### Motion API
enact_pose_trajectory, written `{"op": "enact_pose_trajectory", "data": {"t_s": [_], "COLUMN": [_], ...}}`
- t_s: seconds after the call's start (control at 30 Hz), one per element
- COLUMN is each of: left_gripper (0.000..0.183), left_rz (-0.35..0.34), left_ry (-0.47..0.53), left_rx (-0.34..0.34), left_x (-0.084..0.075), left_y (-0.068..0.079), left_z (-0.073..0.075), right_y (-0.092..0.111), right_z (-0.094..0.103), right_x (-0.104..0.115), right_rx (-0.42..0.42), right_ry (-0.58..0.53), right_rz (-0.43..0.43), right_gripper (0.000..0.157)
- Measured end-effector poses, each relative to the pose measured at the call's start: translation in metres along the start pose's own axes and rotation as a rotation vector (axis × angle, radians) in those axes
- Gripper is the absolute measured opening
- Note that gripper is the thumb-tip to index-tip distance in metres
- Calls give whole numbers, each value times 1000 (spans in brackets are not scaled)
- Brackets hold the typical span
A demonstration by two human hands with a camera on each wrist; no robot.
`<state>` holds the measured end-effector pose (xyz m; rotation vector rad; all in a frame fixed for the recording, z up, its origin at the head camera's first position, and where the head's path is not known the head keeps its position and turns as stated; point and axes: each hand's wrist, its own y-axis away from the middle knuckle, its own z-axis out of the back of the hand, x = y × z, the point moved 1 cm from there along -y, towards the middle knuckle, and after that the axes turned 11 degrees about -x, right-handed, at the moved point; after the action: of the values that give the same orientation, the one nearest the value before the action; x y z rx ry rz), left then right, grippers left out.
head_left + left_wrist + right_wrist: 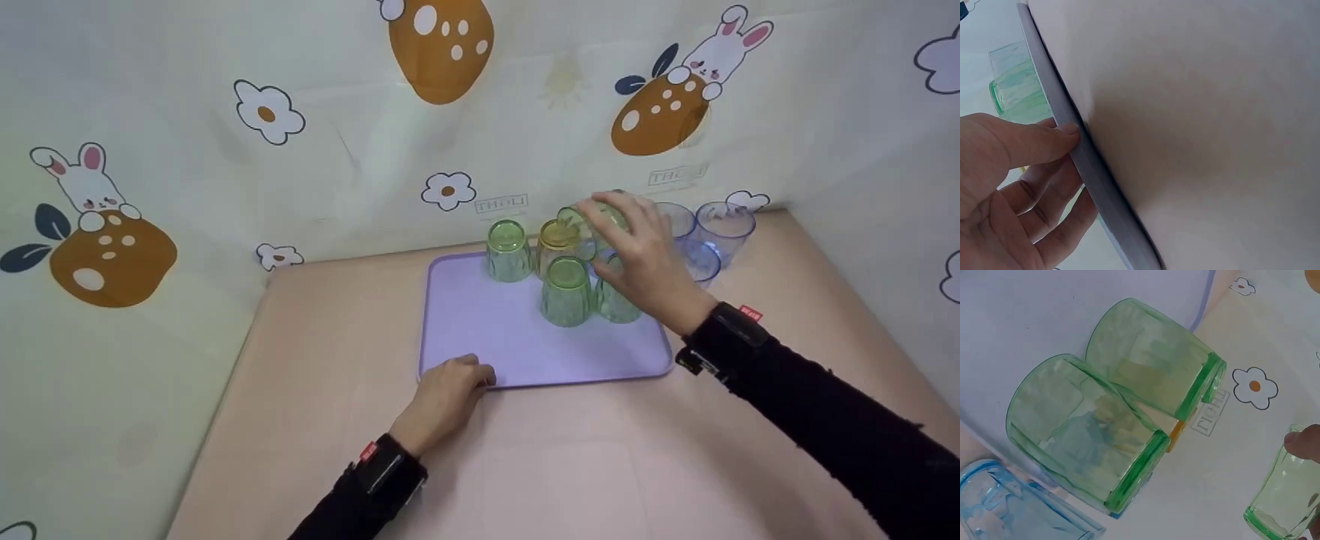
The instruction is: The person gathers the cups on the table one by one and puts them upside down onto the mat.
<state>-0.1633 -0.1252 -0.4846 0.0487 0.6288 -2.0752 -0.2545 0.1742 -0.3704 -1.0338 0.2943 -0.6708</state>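
Note:
My left hand [448, 401] pinches the front rim of a purple tray [480, 330]; in the left wrist view the thumb lies on the tray's edge [1106, 191], fingers curled on the far side. My right hand [649, 262] grips a tilted green glass [1280, 489] above the tray's back right. Upside down on the tray stand a green glass [508, 255] at the back, a yellow glass [550, 244] beside it, and two green glasses, one in front [566, 296] and one partly behind my hand [619, 304]. A bluish glass behind them is mostly hidden.
Several blue glasses stand mouth up at the back right, among them one near the corner [726, 229] and one closer to my wrist [703, 264]. A pale patterned sheet [360, 187] rises behind the beige table surface [330, 322] and along both sides.

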Motion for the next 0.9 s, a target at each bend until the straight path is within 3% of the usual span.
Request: {"op": "enact_pose_trajectory", "data": {"t_s": [0.17, 0.4, 0.73, 0.9], "left_gripper": [9, 10, 9, 10], "left_rz": [15, 19, -1, 6], "left_ry": [10, 20, 32, 36], "left_rx": [9, 10, -7, -2], "left_x": [0, 0, 1, 1], "left_y": [1, 1, 0, 1], "left_z": [-1, -1, -2, -2], "right_y": [-5, -6, 7, 19], "right_z": [-21, -43, -80, -99], "right_x": [14, 29, 48, 60], "right_rx": [34, 179, 320, 351], "right_ry": [83, 319, 461, 567], "right_rz": [170, 463, 652, 771], "right_gripper": [74, 79, 58, 42]}}
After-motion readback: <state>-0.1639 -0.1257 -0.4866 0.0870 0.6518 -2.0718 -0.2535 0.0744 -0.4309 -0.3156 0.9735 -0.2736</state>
